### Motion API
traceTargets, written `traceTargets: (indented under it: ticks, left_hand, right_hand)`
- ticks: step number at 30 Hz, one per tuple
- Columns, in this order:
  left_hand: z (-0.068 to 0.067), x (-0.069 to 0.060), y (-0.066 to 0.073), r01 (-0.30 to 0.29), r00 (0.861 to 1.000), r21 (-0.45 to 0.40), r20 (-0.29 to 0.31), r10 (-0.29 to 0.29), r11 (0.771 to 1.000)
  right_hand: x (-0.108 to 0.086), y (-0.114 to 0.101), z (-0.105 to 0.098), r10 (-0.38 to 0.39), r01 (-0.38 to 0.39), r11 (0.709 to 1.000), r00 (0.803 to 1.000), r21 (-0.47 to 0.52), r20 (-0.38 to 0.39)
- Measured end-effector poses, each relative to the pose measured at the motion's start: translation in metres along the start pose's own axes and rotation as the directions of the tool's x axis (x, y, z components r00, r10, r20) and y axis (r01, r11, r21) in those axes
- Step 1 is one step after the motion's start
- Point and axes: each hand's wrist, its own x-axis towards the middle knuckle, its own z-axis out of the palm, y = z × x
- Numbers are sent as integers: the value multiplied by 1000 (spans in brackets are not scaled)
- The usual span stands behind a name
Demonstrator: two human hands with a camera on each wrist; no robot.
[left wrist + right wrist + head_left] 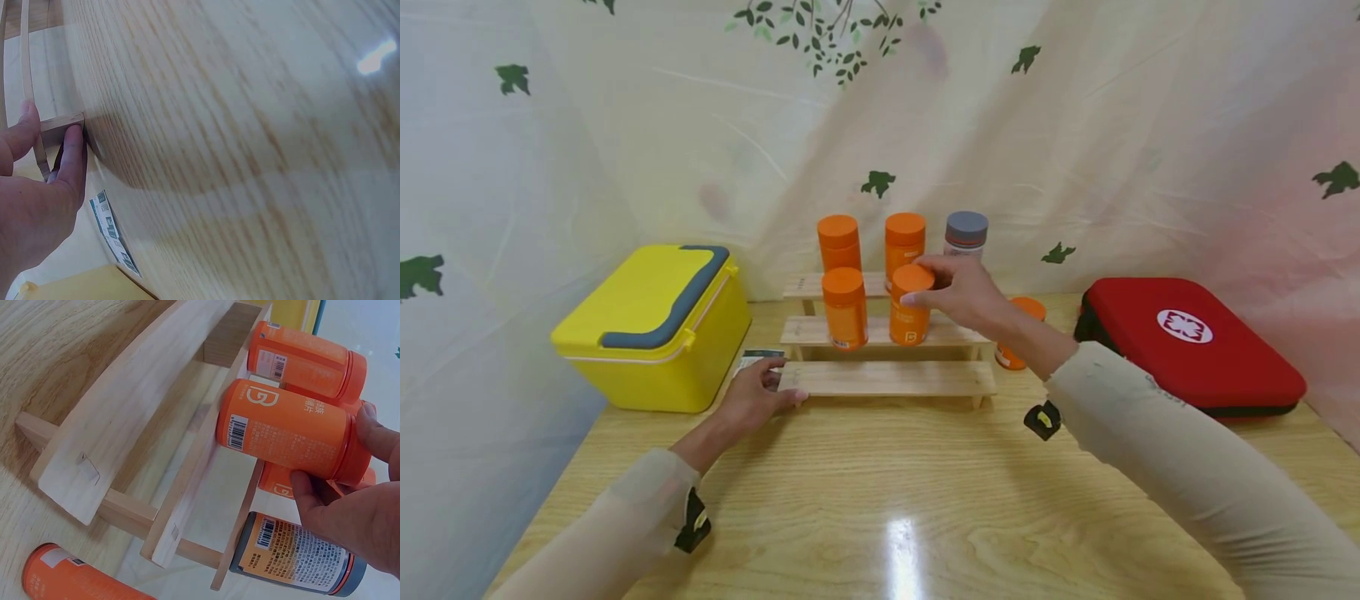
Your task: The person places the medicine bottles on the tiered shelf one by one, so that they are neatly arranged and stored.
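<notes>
My right hand grips an orange bottle near its lid, thumb on one side and fingers on the other, as the right wrist view shows too. The bottle stands on the middle step of a three-step wooden rack. Left of it on that step is another orange bottle. On the top step are two more orange bottles, one at left and one behind the gripped one, plus a grey-lidded bottle. My left hand pinches the left end of the bottom step, seen closely in the left wrist view.
One orange bottle stands on the table right of the rack, partly behind my right forearm. A yellow cooler box sits at left, a red first-aid case at right. A printed card lies by the rack's left end.
</notes>
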Motion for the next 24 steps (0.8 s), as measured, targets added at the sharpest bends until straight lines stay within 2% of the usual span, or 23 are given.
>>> traceTargets:
  ticks: [10,24]
  left_hand:
    - [0,0,1,17,1000,2,5,-17,1000]
    - [2,2,0,18,1000,18,-10,-18,1000]
  right_hand:
    - [1,1,4,-6,4,1000,998,-28,-58]
    - [3,4,10,44,-48,998,992,-36,-119]
